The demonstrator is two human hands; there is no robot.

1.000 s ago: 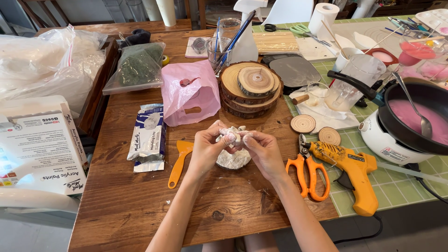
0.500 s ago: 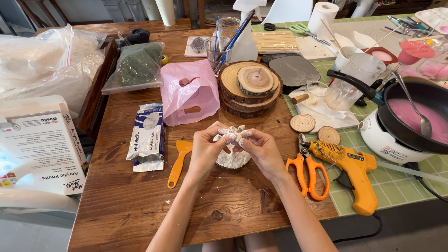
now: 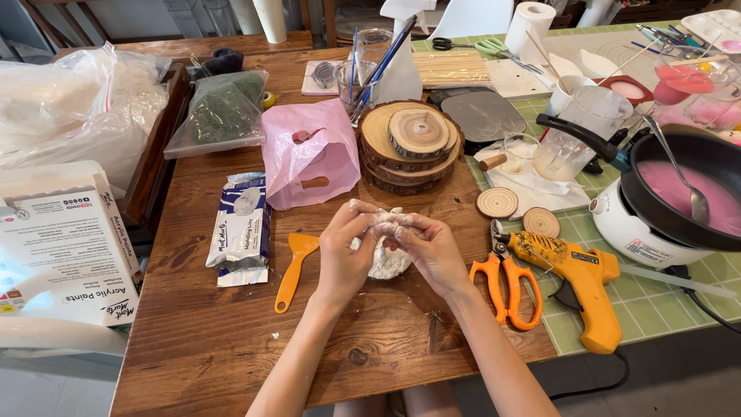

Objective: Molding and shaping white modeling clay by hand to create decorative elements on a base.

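Since a moment ago, our hands have barely shifted, still pressed together over the white clay lump at table centre. At nine o'clock lie a foil clay packet and an orange scraper. Our left hand and right hand both pinch a small piece of white clay, fingers curled tight around it, just above the lump. At three o'clock rest orange-handled pliers and a yellow glue gun.
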